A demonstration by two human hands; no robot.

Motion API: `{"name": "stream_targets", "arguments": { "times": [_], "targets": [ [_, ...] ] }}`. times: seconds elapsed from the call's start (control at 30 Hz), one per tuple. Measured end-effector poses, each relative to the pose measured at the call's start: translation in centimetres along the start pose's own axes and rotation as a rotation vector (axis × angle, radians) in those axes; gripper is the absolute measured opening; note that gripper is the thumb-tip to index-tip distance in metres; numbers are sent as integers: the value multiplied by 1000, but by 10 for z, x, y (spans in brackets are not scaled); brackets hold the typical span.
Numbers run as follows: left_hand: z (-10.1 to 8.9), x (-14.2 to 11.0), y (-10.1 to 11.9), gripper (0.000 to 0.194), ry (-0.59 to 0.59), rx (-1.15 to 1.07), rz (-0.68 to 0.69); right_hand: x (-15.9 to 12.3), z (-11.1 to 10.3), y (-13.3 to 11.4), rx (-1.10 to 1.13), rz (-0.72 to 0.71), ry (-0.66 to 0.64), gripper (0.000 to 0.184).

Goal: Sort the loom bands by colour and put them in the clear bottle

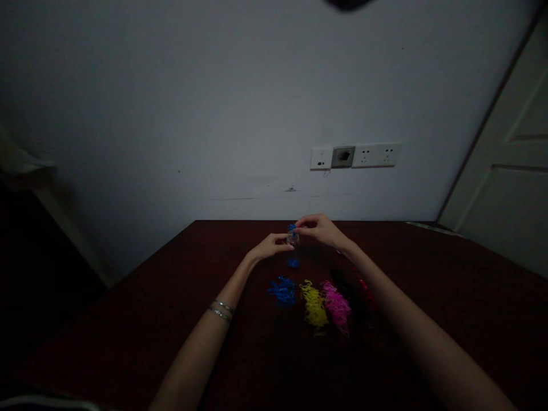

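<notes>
A clear bottle (293, 254) stands upright on the dark red table, with blue bits lying at its bottom. My left hand (270, 246) is closed around the bottle's upper part from the left, thumb and fingers on its sides. Over the bottle's mouth, my right hand (319, 229) pinches some small blue strands (292, 228), which look like rubber bands. Nearer to me lies a loose pile of blue strands (283, 291). Beside it are a yellow pile (314, 305) and a pink pile (337, 305) of similar pieces.
Dim red pieces (366, 294) lie right of the pink pile, partly behind my right forearm, near a dark heap that is hard to make out. The table meets a pale wall (248, 142) with sockets (377, 155). A white door (509, 171) stands at the right.
</notes>
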State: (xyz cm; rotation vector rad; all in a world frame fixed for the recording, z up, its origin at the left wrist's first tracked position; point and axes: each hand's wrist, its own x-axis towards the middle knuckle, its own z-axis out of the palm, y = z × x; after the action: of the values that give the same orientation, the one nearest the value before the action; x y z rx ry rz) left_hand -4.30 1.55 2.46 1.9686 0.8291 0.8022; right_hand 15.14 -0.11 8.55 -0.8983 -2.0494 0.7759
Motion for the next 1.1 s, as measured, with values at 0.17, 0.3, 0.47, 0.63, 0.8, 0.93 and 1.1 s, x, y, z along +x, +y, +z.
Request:
{"name": "stream_targets", "arguments": {
  "times": [0.17, 0.3, 0.47, 0.63, 0.8, 0.93, 1.1],
  "targets": [
    [-1, -1, 3, 41, -3, 33, -6, 10, 7, 17, -11, -3, 120, 27],
    [-1, 0, 1, 39, -10, 30, 3, 11, 12, 23, 4, 11, 116, 27],
    [-1, 0, -2, 40, -23, 7, 19, 9, 12, 21, 17, 37, 74, 28],
    [-1, 0, 0, 43, 2, 56, -15, 9, 10, 23, -6, 41, 31, 28],
    [0, 1, -1, 41, 7, 60, -28, 9, 10, 28, -38, 31, 15, 29],
    [-1, 1, -3, 43, 2, 37, -17, 8, 10, 28, -28, 39, 8, 28],
    [-1, 1, -3, 42, 8, 52, 2, 7, 8, 25, -56, 11, -12, 28]
  ]
}}
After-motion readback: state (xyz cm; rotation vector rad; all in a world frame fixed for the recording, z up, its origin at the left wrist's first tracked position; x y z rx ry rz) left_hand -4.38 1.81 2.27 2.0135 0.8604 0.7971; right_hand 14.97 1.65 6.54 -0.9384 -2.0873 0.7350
